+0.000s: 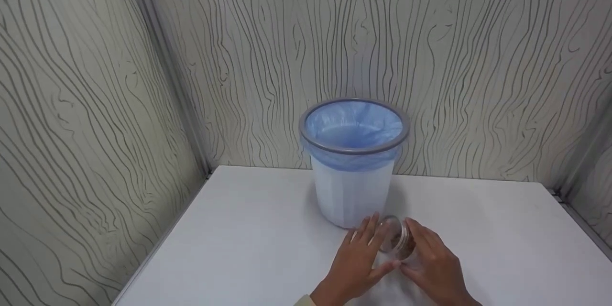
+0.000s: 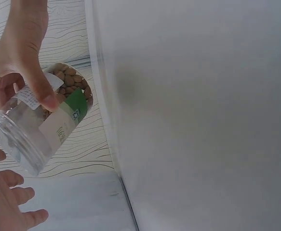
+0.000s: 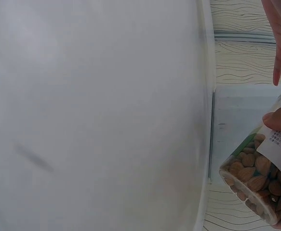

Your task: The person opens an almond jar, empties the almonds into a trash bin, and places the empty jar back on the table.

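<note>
Head: at the bin's five o'clock, the right hand grips a clear jar, the left hand's fingers extended beside it; left wrist: jar at nine o'clock; right wrist: almonds inside, four o'clock

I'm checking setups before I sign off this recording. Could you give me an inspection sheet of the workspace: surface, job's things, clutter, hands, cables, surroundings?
Surface: white table, smooth.
Job's things: clear jar with a green-and-white label, held tilted; almonds gathered at its base end.
Clutter: nothing loose seen; a white bin with a blue liner stands just beyond the hands.
Hands: right hand grips the jar; left hand has its fingers extended by the jar's other end, contact unclear.
Cables: nothing seen.
Surroundings: pale wall panels with a dark wood-grain line pattern, behind and to the left.
</note>
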`<move>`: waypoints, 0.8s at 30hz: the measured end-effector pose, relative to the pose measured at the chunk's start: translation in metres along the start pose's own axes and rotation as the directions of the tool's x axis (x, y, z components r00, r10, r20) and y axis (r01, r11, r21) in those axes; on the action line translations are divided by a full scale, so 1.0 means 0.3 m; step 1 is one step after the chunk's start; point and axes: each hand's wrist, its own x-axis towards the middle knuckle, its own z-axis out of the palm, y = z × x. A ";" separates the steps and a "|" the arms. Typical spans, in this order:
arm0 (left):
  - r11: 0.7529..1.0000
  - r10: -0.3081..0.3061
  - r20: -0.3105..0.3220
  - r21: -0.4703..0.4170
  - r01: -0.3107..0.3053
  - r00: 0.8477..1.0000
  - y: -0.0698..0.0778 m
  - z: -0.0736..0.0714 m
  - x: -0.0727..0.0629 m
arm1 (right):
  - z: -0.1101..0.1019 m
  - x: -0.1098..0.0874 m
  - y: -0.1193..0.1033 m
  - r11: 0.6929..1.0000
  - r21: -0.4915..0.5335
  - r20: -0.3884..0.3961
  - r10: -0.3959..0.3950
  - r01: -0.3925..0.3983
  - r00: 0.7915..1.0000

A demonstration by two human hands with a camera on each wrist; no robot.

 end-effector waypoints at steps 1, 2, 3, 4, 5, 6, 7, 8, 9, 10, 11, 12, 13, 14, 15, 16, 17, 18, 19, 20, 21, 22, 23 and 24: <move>1.000 0.000 -0.001 -0.002 0.000 1.000 0.001 0.000 0.001 | -0.001 0.003 -0.001 1.000 0.002 -0.002 0.002 -0.002 1.000; 1.000 0.000 -0.003 -0.004 0.000 1.000 0.002 0.000 0.003 | -0.001 0.005 -0.002 1.000 0.001 -0.006 0.005 -0.005 1.000; 1.000 -0.001 -0.003 -0.012 0.001 1.000 0.002 0.000 0.005 | -0.001 0.006 -0.004 1.000 0.003 -0.009 0.009 -0.009 1.000; 1.000 -0.003 -0.002 -0.020 0.003 1.000 0.003 0.001 0.005 | -0.001 0.008 -0.005 1.000 0.006 -0.012 0.013 -0.013 1.000; 1.000 -0.005 -0.002 -0.029 0.005 1.000 0.004 0.002 0.006 | -0.001 0.009 -0.006 1.000 0.008 -0.014 0.017 -0.017 1.000; 0.999 -0.007 -0.002 -0.037 0.007 1.000 0.005 0.004 0.008 | -0.001 0.010 -0.008 1.000 0.010 -0.016 0.021 -0.021 1.000; 0.999 -0.009 -0.003 -0.045 0.009 1.000 0.006 0.005 0.008 | 0.000 0.011 -0.009 1.000 0.012 -0.017 0.025 -0.025 1.000; 0.999 -0.011 -0.006 -0.053 0.011 1.000 0.007 0.007 0.009 | 0.000 0.011 -0.010 1.000 0.014 -0.017 0.029 -0.028 0.999; 0.998 -0.014 -0.011 -0.065 0.013 1.000 0.008 0.009 0.010 | 0.000 0.012 -0.011 0.999 0.016 -0.018 0.030 -0.030 0.999; 0.997 -0.016 -0.019 -0.075 0.015 1.000 0.009 0.011 0.011 | 0.000 0.013 -0.012 0.999 0.018 -0.019 0.033 -0.033 0.999; 0.996 -0.019 -0.029 -0.082 0.017 0.999 0.010 0.013 0.012 | 0.001 0.013 -0.012 0.999 0.018 -0.019 0.034 -0.034 0.999; 0.996 -0.020 -0.038 -0.089 0.017 0.999 0.011 0.015 0.012 | 0.001 0.014 -0.013 0.999 0.019 -0.020 0.037 -0.036 0.999; 0.995 -0.021 -0.049 -0.097 0.016 0.999 0.012 0.017 0.013 | 0.001 0.014 -0.013 0.999 0.019 -0.020 0.038 -0.037 0.999; 0.994 -0.021 -0.059 -0.105 0.015 0.998 0.013 0.018 0.014 | 0.002 0.014 -0.013 0.999 0.018 -0.022 0.038 -0.038 0.999; 0.993 -0.021 -0.069 -0.115 0.013 0.997 0.014 0.019 0.015 | 0.002 0.015 -0.013 0.999 0.017 -0.022 0.039 -0.039 0.999; 0.992 -0.021 -0.078 -0.122 0.011 0.997 0.014 0.019 0.015 | 0.003 0.014 -0.013 0.999 0.016 -0.021 0.041 -0.041 0.999; 0.991 -0.022 -0.085 -0.131 0.010 0.996 0.015 0.020 0.016 | 0.003 0.015 -0.013 0.999 0.016 -0.020 0.043 -0.043 0.999; 0.989 -0.022 -0.091 -0.144 0.009 0.996 0.015 0.020 0.016 | 0.003 0.015 -0.013 0.999 0.017 -0.020 0.045 -0.045 0.999; 0.987 -0.023 -0.096 -0.158 0.008 0.995 0.015 0.020 0.016 | 0.003 0.015 -0.013 0.999 0.018 -0.018 0.047 -0.047 0.999; 0.985 -0.026 -0.098 -0.173 0.008 0.995 0.015 0.020 0.016 | 0.003 0.015 -0.013 0.999 0.021 -0.017 0.049 -0.049 0.999; 0.982 -0.029 -0.098 -0.186 0.010 0.995 0.015 0.021 0.016 | 0.004 0.015 -0.014 0.998 0.025 -0.016 0.051 -0.051 0.999; 0.980 -0.033 -0.098 -0.199 0.012 0.995 0.015 0.022 0.015 | 0.005 0.015 -0.014 0.998 0.029 -0.017 0.052 -0.052 0.999; 0.977 -0.035 -0.098 -0.214 0.013 0.995 0.014 0.023 0.015 | 0.006 0.015 -0.015 0.998 0.034 -0.020 0.053 -0.053 0.998; 0.973 -0.038 -0.098 -0.229 0.014 0.994 0.014 0.024 0.014 | 0.007 0.016 -0.015 0.998 0.038 -0.023 0.054 -0.053 0.998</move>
